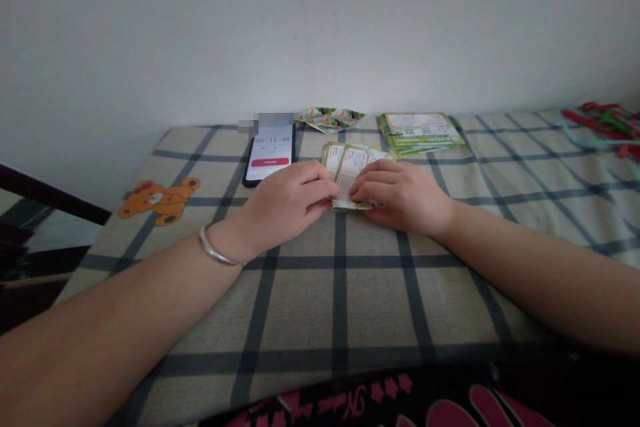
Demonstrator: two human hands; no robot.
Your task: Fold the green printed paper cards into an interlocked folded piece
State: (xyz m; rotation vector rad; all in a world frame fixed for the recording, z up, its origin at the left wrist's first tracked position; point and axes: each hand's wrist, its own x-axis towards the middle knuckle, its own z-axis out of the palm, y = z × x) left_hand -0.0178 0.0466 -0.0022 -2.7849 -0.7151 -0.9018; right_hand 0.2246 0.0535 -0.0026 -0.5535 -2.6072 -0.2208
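"Printed sheets (345, 161), how many?"

"Several, overlapped beyond counting, mid-cloth (300, 307) between two hands"

"Their fingers?"

"Left hand (287, 203): together, pinching the near left corner; right hand (407, 195): together, clamped on the near right edge"

"Around the sheets?"

"One phone (271, 152) at ten o'clock, one flat stack (423, 130) at two, at least two folded pieces (333, 120) near twelve, one bear figure (160, 200) at nine"

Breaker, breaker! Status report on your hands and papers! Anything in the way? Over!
Left hand and right hand: both at printed papers' near edge. Papers green and white, partly covered. Phone just beyond left hand, seemingly not blocking.
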